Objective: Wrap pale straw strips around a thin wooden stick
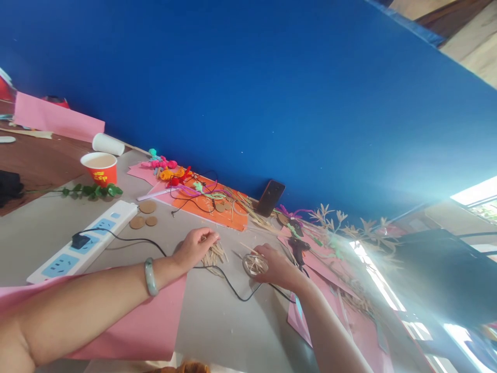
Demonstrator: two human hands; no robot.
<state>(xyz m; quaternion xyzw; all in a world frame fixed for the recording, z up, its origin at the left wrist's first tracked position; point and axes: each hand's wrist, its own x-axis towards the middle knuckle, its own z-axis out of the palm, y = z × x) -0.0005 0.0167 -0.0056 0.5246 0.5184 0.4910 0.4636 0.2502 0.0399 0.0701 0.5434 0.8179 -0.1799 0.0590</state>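
Note:
My left hand (197, 246), a pale green bangle (151, 276) on its wrist, hovers at a small pile of short straw-coloured sticks (215, 255). Its thumb and fingers are pressed together; what is between them, if anything, is too small to make out. To the right, my right hand (276, 265) grips a small round piece (255, 264) from its right side, with short pale sticks laid across it. A thin stick pokes out near the right fingertips. A black cable (236, 294) runs across the table between and below both hands.
A white power strip (97, 235), wooden discs (147, 207) and a red paper cup (101, 168) stand left. Orange paper (217, 204) with coloured pipe cleaners, a leaning phone (271, 198) and a black glue gun (298, 248) lie beyond, before a blue partition (240, 93).

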